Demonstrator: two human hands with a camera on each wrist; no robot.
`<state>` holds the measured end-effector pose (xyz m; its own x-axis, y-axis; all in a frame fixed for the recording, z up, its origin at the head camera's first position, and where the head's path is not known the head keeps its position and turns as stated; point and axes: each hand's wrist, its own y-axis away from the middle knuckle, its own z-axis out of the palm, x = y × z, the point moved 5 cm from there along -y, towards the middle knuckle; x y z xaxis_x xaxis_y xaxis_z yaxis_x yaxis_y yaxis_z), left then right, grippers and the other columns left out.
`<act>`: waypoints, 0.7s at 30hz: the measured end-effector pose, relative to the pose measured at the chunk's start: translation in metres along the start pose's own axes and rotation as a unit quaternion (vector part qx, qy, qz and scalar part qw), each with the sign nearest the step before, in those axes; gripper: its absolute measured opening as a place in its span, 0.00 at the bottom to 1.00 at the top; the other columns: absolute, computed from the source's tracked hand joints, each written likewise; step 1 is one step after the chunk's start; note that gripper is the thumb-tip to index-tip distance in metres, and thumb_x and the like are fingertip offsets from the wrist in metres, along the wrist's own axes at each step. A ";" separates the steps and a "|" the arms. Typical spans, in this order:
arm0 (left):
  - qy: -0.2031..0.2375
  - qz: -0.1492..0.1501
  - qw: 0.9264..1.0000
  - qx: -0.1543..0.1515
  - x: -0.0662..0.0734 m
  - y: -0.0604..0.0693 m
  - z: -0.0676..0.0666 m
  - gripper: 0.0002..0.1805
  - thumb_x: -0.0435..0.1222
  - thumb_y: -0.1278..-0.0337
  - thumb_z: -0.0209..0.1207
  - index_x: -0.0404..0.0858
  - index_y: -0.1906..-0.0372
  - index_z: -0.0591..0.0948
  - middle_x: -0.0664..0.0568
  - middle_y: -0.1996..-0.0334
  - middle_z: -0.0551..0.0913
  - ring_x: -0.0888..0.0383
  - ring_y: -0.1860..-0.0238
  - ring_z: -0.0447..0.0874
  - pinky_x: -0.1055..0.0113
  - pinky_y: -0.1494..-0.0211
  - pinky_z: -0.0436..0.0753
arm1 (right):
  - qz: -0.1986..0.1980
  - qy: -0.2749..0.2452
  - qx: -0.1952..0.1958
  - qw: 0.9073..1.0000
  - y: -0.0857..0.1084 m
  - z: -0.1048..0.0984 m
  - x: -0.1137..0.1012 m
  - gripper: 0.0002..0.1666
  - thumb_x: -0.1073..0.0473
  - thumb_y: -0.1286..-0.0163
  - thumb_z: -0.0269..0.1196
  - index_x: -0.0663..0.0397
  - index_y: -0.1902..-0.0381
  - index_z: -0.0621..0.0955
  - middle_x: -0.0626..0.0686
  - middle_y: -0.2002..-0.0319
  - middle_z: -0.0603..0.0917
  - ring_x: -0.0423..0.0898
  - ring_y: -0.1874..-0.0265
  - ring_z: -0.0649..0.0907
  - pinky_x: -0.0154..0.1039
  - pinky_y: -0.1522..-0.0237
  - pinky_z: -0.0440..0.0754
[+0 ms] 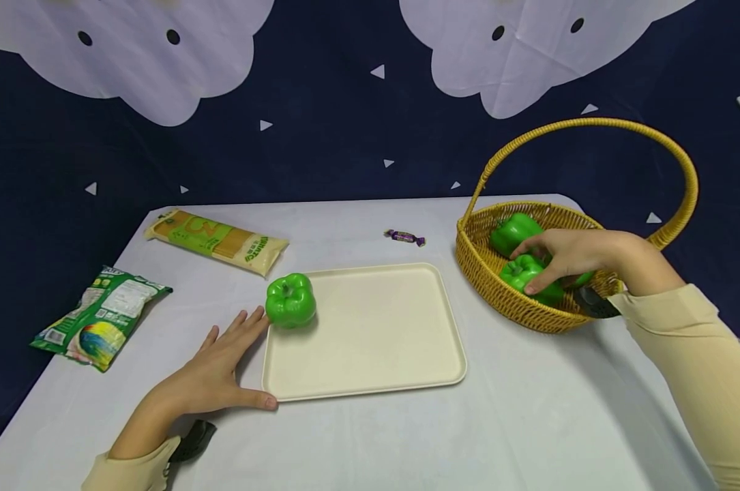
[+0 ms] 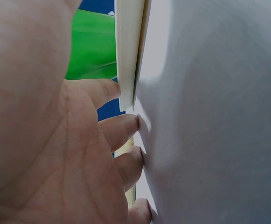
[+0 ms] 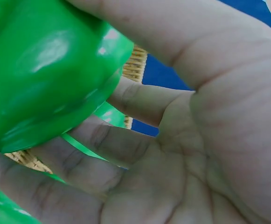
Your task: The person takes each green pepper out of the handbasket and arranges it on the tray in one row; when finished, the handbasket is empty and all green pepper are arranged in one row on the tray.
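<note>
Taking the cream tray (image 1: 370,334) as centre, the pepper (image 1: 290,301) at 10 o'clock is bright green, matching the peppers (image 1: 514,233) in the golden-yellow, woven-patterned basket (image 1: 498,290) at 2. Purple colours the wrapped sweet (image 1: 405,237) at 1, tan and lime the long packet (image 1: 216,240) farther out at 10, deep green the bag (image 1: 102,317) at 9 (its printed picture (image 1: 99,343) mixes yellow and blue). At 12, the navy backdrop (image 1: 327,129) bears pale clouds (image 1: 161,75) and white triangles (image 1: 378,71).

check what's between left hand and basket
The tray, with one pepper at its corner, lies between left hand and basket in the head view.
</note>
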<state>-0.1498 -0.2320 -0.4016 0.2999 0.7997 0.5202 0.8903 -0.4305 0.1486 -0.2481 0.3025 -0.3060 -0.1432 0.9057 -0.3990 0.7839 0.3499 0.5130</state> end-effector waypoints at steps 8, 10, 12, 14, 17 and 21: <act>-0.004 0.004 1.000 0.002 0.001 0.001 -0.001 0.80 0.69 0.71 0.82 0.39 0.13 0.55 0.36 0.12 0.51 0.26 0.14 0.42 0.17 0.21 0.39 | -0.017 0.040 0.027 0.999 0.004 -0.006 -0.009 0.49 0.41 0.36 0.79 0.62 0.26 0.76 0.68 0.33 0.79 0.58 0.38 0.80 0.54 0.41 0.84; -0.004 0.004 1.000 0.002 0.001 0.000 -0.001 0.80 0.69 0.71 0.82 0.39 0.13 0.55 0.36 0.12 0.51 0.26 0.13 0.42 0.17 0.21 0.39 | -0.016 0.045 0.030 0.998 0.006 -0.007 -0.010 0.48 0.41 0.35 0.78 0.61 0.26 0.76 0.67 0.34 0.80 0.57 0.40 0.80 0.53 0.42 0.84; -0.005 0.004 1.000 0.002 0.002 0.000 -0.001 0.80 0.69 0.71 0.82 0.39 0.13 0.55 0.36 0.12 0.51 0.26 0.13 0.42 0.17 0.21 0.39 | -0.015 0.052 0.036 0.998 0.007 -0.008 -0.012 0.48 0.41 0.35 0.78 0.61 0.26 0.76 0.66 0.34 0.80 0.56 0.42 0.80 0.53 0.42 0.83; -0.005 0.003 1.000 0.002 0.001 0.001 -0.001 0.80 0.69 0.71 0.82 0.39 0.13 0.56 0.36 0.12 0.51 0.26 0.13 0.42 0.17 0.21 0.39 | -0.013 0.057 0.045 0.997 0.009 -0.009 -0.013 0.48 0.41 0.35 0.78 0.60 0.26 0.76 0.65 0.35 0.81 0.55 0.42 0.80 0.54 0.41 0.83; -0.007 0.002 1.000 0.002 0.001 0.001 -0.001 0.80 0.69 0.72 0.82 0.39 0.13 0.56 0.36 0.12 0.51 0.26 0.13 0.42 0.17 0.21 0.39 | -0.009 0.061 0.060 0.996 0.012 -0.011 -0.016 0.47 0.42 0.35 0.78 0.59 0.26 0.76 0.64 0.34 0.81 0.55 0.43 0.80 0.55 0.41 0.83; -0.003 0.001 1.000 0.001 0.001 0.000 0.000 0.80 0.70 0.72 0.82 0.39 0.13 0.56 0.36 0.12 0.51 0.27 0.13 0.42 0.18 0.21 0.39 | -0.012 0.064 0.082 0.994 0.017 -0.015 -0.020 0.47 0.43 0.35 0.79 0.59 0.27 0.77 0.64 0.34 0.81 0.55 0.43 0.81 0.56 0.41 0.83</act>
<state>-0.1492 -0.2313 -0.4005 0.3031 0.8018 0.5151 0.8906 -0.4307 0.1464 -0.2409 0.2942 -0.2784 -0.2305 0.9245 -0.3036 0.8660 0.3372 0.3694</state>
